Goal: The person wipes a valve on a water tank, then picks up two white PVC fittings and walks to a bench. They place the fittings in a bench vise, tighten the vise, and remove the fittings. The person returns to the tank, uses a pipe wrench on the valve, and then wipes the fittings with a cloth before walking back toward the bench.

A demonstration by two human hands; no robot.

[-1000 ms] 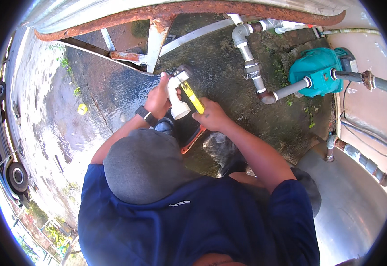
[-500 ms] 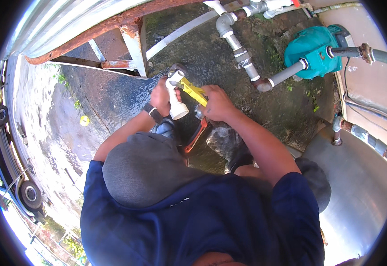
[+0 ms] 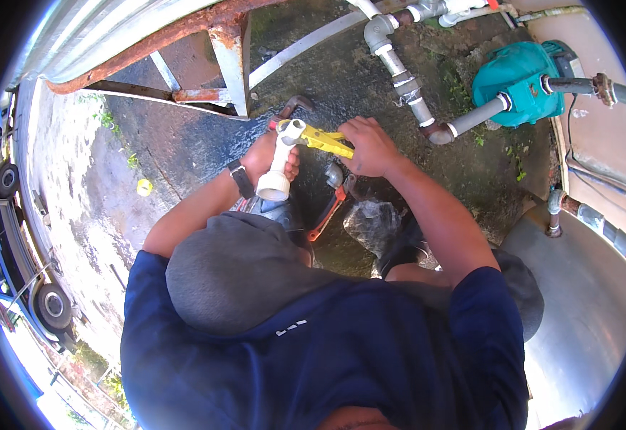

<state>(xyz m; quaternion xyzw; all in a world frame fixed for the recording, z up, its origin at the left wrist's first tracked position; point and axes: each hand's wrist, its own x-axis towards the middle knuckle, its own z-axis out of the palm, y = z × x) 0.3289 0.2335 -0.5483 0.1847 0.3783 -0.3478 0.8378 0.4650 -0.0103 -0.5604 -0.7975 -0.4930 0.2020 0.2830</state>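
My left hand [image 3: 261,156], with a dark watch at the wrist, is closed round a white plastic pipe fitting [image 3: 282,159]; its wide socket points toward me. A yellow plier-like tool [image 3: 321,140] meets the fitting's far end; its jaws are too small to make out. My right hand [image 3: 371,147] is wrapped round its handle end. Just beyond my left hand shows the hooked metal head of a red pipe wrench [image 3: 295,107], its lower part hidden. Between my legs rests an orange-red handled tool [image 3: 328,213].
A teal pump [image 3: 517,84] with grey pipes [image 3: 406,86] stands far right. Nearer on the right is a steel tank [image 3: 578,287]. A rusty metal frame [image 3: 230,57] overhangs at far left. A small yellow object [image 3: 144,188] lies on the ground; a vehicle wheel [image 3: 53,304] shows at left.
My right hand has moved outward and slightly to the right, and the yellow tool lies flatter. The fitting has tilted, its socket swinging left. The view has shifted slightly.
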